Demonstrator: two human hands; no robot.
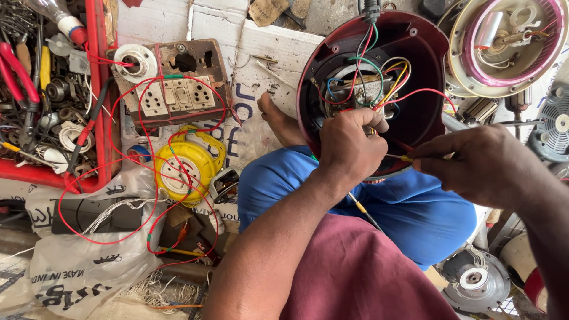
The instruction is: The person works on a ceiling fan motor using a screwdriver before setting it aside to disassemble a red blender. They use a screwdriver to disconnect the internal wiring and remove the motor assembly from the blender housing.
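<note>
A dark red round fan housing (427, 65) rests against my blue-trousered knee, open side up, with coloured wires (367, 80) bundled inside it. My left hand (351, 145) sits on the housing's lower rim, fingers curled into the wiring and gripping a wire there. My right hand (474, 163) pinches a thin yellow-handled tool or probe (405, 157) whose tip points left towards the left hand's fingers. A red wire (424, 92) loops across the inside of the housing.
A wooden switch-and-socket board (178, 83) with red leads lies at left, a yellow round extension reel (181, 166) below it. A red tray of tools (98, 118) stands far left. Other fan motors (504, 41) and parts (474, 278) lie at right. A white sack (83, 272) is lower left.
</note>
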